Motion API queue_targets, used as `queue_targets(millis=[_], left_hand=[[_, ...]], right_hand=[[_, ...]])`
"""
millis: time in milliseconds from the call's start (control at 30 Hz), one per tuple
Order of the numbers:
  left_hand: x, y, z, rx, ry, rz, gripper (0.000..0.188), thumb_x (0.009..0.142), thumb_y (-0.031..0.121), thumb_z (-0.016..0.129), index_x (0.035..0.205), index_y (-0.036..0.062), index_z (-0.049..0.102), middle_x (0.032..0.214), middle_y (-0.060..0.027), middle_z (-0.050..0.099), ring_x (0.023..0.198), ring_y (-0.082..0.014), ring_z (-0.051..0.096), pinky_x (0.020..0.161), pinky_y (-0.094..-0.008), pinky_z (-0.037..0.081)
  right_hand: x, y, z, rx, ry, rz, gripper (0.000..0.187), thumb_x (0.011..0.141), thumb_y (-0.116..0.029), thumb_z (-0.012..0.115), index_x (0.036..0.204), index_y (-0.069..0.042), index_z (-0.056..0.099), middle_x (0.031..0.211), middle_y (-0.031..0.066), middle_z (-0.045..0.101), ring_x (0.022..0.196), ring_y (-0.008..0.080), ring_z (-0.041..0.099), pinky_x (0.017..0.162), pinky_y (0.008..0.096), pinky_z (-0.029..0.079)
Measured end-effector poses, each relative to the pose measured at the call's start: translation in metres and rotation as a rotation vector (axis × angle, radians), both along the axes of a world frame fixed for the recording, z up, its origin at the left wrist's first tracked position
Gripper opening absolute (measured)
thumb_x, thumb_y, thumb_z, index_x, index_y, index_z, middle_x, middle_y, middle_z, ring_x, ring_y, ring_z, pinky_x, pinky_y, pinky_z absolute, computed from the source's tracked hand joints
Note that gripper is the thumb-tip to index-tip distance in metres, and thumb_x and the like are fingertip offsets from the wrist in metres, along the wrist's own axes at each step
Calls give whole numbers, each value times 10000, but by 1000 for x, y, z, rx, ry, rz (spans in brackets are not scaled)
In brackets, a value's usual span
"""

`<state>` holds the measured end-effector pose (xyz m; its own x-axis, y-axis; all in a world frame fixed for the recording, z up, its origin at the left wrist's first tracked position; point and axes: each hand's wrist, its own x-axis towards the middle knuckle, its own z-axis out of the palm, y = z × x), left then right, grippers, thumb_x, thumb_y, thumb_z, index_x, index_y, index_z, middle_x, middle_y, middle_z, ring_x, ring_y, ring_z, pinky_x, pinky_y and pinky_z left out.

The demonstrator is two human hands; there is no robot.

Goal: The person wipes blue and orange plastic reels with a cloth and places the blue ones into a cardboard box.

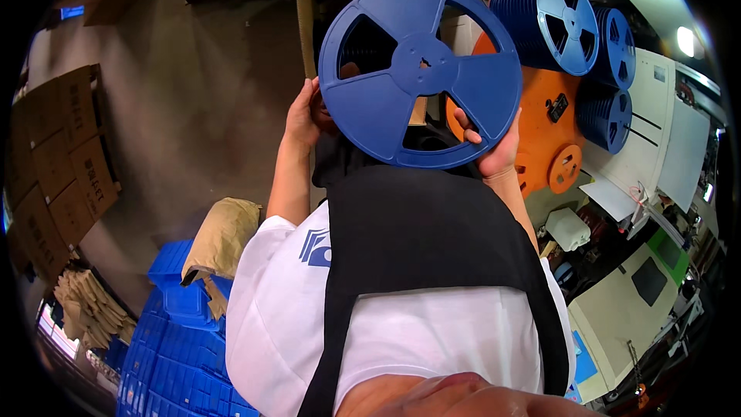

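Observation:
A large blue plastic reel [370, 112], with three wedge-shaped openings around its hub, is held up in front of my chest between both hands. My left hand [303, 117] grips its left rim, with most of the fingers hidden behind the reel. On the lower right rim, my right hand [500, 145] is closed, its fingertips showing through one opening. Behind the reel stands a cardboard box [304, 27], whose inside is mostly hidden.
Stacks of blue reels [570, 23] lie at the upper right beside an orange round surface [544, 93] bearing a small black device [556, 108]. Blue plastic crates [174, 363] and a brown paper sack [224, 238] are at the lower left. Cartons [58, 147] stand far left.

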<state>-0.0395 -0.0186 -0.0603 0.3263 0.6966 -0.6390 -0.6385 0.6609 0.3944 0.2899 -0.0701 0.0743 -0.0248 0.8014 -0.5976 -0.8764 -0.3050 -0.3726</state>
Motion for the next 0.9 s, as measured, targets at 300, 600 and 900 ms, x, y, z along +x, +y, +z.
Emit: queue_targets(millis=[300,600,900], left_hand=[[16,4,30,189,-53,67,435,932,263,503,1296,26,484,1246,-79,562,1100,-182,558,958,-316,438],[-6,-7,34,296,93,114,465,935,267,476,1317,5,439,1238,-113,554,1095,-204,564,938,-326,461],[-11,-12,40,255,36,238,400,921,175,524,1270,-15,484,1184,-96,590,1039,-196,594,899,-325,485]], right_hand=[[7,16,-19,101,57,162,761,903,-679,217,1390,-105,337,1296,195,495,996,409,605,493,241,467],[-8,43,-24,12,88,266,803,893,-693,215,1368,-64,371,1275,202,513,1035,406,593,550,297,529],[-2,43,-75,-221,-293,277,757,933,-636,162,1356,-51,392,1242,165,539,1008,311,591,783,395,512]])
